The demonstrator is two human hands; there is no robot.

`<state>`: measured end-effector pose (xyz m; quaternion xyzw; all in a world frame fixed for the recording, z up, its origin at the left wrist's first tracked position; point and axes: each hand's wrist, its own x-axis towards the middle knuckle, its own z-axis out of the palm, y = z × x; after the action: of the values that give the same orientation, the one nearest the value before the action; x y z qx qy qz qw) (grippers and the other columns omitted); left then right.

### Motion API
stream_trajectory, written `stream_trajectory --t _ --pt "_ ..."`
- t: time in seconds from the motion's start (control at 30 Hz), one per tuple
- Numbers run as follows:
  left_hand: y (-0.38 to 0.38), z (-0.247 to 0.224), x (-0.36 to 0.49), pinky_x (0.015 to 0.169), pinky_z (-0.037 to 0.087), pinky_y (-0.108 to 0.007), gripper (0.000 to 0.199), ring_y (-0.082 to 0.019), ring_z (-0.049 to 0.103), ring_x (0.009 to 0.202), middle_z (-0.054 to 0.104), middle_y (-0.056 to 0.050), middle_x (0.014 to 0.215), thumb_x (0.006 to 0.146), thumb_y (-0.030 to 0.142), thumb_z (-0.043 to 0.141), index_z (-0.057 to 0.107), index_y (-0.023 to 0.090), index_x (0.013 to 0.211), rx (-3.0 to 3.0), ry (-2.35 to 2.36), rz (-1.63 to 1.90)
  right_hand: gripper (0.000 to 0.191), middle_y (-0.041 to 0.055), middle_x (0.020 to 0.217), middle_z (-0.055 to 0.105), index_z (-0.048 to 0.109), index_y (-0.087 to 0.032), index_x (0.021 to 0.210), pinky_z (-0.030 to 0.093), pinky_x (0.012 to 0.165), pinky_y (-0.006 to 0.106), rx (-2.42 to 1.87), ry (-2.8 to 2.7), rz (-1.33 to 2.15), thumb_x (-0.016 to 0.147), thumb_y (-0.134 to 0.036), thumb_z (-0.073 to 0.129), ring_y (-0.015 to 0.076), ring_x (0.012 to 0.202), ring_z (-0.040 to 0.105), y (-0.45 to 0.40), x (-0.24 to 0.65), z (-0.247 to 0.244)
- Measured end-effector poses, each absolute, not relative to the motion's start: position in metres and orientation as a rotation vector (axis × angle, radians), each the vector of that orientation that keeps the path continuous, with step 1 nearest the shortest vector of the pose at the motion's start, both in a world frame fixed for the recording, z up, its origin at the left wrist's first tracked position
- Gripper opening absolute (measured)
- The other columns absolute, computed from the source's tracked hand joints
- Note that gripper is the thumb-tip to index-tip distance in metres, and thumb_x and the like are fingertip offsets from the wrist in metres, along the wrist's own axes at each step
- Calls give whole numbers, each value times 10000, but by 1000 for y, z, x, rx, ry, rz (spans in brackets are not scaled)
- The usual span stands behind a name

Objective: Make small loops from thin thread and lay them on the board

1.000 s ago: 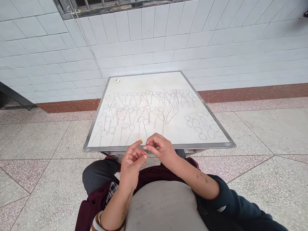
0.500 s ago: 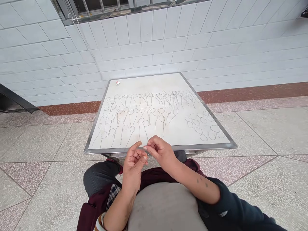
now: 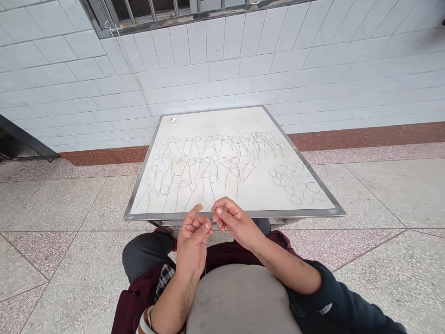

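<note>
Noted wire (image 3: 205,266) pinched between closed thumb and finger of left hand (image 3: 192,238), dangling below, near front edge of table (image 3: 215,119). Saw right hand (image 3: 237,223) just beside, with thumb and forefinger nearly together; could not tell its hold. Found loops (image 3: 215,158) in rows on tabletop.

- A hard-surfaced, tiled space serving as a simple handwork spot; whether home or small workshop cannot be told.
- White tiles cover the wall (image 3: 243,69), above a reddish-brown base band (image 3: 351,133).
- Speckled stone-like slabs pave the floor (image 3: 382,188).
- Metal bars cross the window (image 3: 175,8).
- Thin looped pieces (image 3: 215,158) lie in rows on a metal-edged white table (image 3: 215,121).
</note>
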<state>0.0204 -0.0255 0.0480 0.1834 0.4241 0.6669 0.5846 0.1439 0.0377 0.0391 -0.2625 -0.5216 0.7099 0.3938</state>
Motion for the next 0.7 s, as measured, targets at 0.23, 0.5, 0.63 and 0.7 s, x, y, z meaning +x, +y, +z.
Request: stream_trajectory --t 0.23,0.5,0.63,0.7 --pt "-25 47 18 669 437 -207 463 -77 549 684 609 21 775 705 134 738 604 201 1143 421 946 1511 228 -16 763 572 565 -211 942 380 573 231 -576 -1238 1910 856 -419 598 85 586 464 39 148 37" --pt "-25 46 17 648 442 -218 471 -93 550 705 618 7 781 722 129 725 583 183 1167 474 961 1498 291 -6 742 536 609 -165 868 361 579 209 -517 -937 2193 869 -454 577 67 595 454 42 149 38" --pt "-25 48 18 648 442 -212 461 -87 543 694 615 7 776 713 117 729 590 177 1148 453 963 1493 265 -3 741 541 614 -163 860 351 561 205 -503 -919 2209 860 -429 600 65 583 447 44 149 36" --pt "-26 48 18 653 444 -208 462 -81 538 685 615 8 774 704 114 736 596 174 1141 431 963 1497 232 -8 725 539 611 -170 865 330 540 198 -488 -904 2206 848 -400 627 61 565 423 45 149 36"
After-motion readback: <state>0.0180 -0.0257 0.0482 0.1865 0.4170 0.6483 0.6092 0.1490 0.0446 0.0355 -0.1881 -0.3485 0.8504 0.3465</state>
